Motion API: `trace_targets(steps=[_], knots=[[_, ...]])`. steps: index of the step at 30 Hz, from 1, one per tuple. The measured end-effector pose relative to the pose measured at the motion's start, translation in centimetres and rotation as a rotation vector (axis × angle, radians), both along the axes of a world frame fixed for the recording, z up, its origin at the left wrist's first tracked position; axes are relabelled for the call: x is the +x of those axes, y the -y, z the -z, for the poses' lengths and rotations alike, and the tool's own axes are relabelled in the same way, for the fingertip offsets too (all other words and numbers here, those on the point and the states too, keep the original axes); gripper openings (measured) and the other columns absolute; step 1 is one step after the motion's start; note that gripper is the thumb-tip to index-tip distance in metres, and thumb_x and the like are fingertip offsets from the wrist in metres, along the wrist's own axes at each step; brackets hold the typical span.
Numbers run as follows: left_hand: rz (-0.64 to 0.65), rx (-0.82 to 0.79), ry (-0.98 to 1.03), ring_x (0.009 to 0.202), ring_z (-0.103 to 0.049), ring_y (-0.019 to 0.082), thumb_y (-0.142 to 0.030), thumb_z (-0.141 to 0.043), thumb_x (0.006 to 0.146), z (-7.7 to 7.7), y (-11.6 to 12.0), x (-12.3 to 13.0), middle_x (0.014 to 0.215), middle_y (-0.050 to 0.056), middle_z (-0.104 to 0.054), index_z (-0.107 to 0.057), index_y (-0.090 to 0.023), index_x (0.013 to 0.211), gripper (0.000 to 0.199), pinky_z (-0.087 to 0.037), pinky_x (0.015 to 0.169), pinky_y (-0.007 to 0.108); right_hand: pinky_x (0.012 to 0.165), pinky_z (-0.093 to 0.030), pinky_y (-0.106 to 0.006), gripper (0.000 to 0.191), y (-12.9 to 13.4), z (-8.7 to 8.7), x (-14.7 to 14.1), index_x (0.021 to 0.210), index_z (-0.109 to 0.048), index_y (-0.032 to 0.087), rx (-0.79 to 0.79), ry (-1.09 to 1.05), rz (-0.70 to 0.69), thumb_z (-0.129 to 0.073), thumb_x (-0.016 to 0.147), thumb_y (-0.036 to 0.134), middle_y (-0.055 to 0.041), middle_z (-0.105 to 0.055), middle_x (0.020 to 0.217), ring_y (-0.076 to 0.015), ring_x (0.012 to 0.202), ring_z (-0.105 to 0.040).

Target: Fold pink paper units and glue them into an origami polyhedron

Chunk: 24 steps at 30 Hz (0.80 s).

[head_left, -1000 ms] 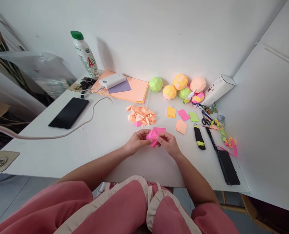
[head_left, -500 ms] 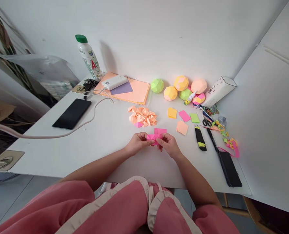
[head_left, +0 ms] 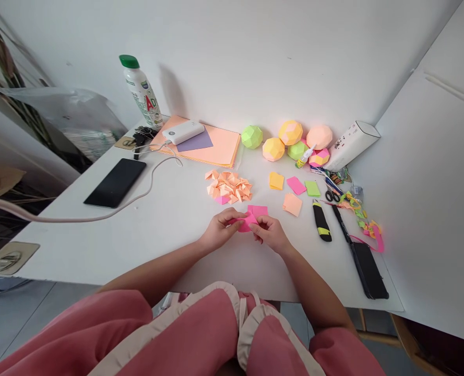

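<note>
Between my two hands is a small pink paper piece (head_left: 247, 223), partly folded and bent. My left hand (head_left: 221, 228) pinches its left edge between thumb and fingers. On the opposite edge, my right hand (head_left: 271, 233) has it pinched too. Another pink paper sheet (head_left: 260, 210) lies on the table just behind the held piece. Beyond my left hand sits a heap of folded peach paper pieces (head_left: 230, 186), with a pink one at its front. Small stacks of orange paper (head_left: 276, 180), pink paper (head_left: 296, 185), green paper (head_left: 312, 188) and peach paper (head_left: 292, 204) lie past my right hand.
Several faceted paper balls (head_left: 290, 133) line the wall. To the right lie a utility knife (head_left: 322, 221), scissors (head_left: 332, 196) and a black case (head_left: 368, 270). A phone (head_left: 115, 183), a cable (head_left: 151, 183), a bottle (head_left: 144, 97) and a power bank (head_left: 183, 132) occupy the left.
The pink paper piece has changed shape: its flat strip with visible creases now looks bent and turned. My left hand has shifted slightly up, its thumb moved on the paper.
</note>
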<state>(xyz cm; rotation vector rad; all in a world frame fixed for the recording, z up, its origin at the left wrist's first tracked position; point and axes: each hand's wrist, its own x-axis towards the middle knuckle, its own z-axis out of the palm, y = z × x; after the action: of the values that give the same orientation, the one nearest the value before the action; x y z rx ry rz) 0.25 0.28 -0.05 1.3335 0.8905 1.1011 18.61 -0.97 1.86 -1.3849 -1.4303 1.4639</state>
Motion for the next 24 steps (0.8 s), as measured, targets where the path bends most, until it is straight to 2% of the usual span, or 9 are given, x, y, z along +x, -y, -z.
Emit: trace_targets(steps=[5,10,17,21,24], knots=[[0.149,-0.052,-0.022,0.068,-0.053,0.013,-0.031,-0.068,0.072,0.04,0.17,0.15,0.076,0.001,-0.052,-0.069,-0.023,0.102,0.031,-0.046,0.061,0.026,0.045,-0.043,-0.021,0.029,-0.13,0.19,0.11,0.073,-0.059,0.017,0.025,-0.041,0.030,-0.067,0.073,0.045,0.0016,-0.057,0.059,-0.0101,0.052,-0.054],[0.125,-0.063,0.013,0.075,-0.055,0.014,-0.032,-0.068,0.073,0.43,0.12,0.12,0.080,0.002,-0.056,-0.068,-0.023,0.105,0.034,-0.048,0.070,0.029,0.048,-0.044,-0.023,0.027,-0.17,0.44,0.10,0.076,-0.064,0.017,0.089,-0.036,0.010,-0.066,0.073,0.044,0.0010,-0.057,0.059,-0.0106,0.053,-0.053],[0.184,-0.247,0.165,0.081,-0.059,0.016,-0.037,-0.071,0.070,0.63,0.20,0.33,0.088,0.004,-0.063,-0.063,-0.020,0.112,0.046,-0.050,0.076,0.034,0.049,-0.042,-0.025,0.023,0.04,0.26,0.05,0.070,-0.067,0.019,0.161,-0.042,0.053,-0.067,0.073,0.042,0.0005,-0.057,0.059,-0.0106,0.052,-0.049],[0.126,-0.175,0.070,0.085,-0.057,0.017,-0.040,-0.069,0.072,0.58,0.28,0.39,0.092,0.005,-0.062,-0.065,-0.020,0.109,0.043,-0.049,0.077,0.033,0.050,-0.042,-0.026,0.021,0.06,0.31,0.04,0.072,-0.066,0.019,0.157,-0.083,0.060,-0.067,0.074,0.040,0.0006,-0.057,0.060,-0.0111,0.052,-0.051],[0.096,-0.101,-0.043,0.081,-0.056,0.017,-0.040,-0.066,0.075,0.57,0.25,0.33,0.089,0.004,-0.061,-0.067,-0.021,0.108,0.039,-0.047,0.074,0.030,0.050,-0.042,-0.026,0.021,0.08,0.32,-0.01,0.070,-0.064,0.019,0.154,-0.079,0.091,-0.068,0.073,0.039,0.0016,-0.056,0.057,-0.0111,0.052,-0.051]])
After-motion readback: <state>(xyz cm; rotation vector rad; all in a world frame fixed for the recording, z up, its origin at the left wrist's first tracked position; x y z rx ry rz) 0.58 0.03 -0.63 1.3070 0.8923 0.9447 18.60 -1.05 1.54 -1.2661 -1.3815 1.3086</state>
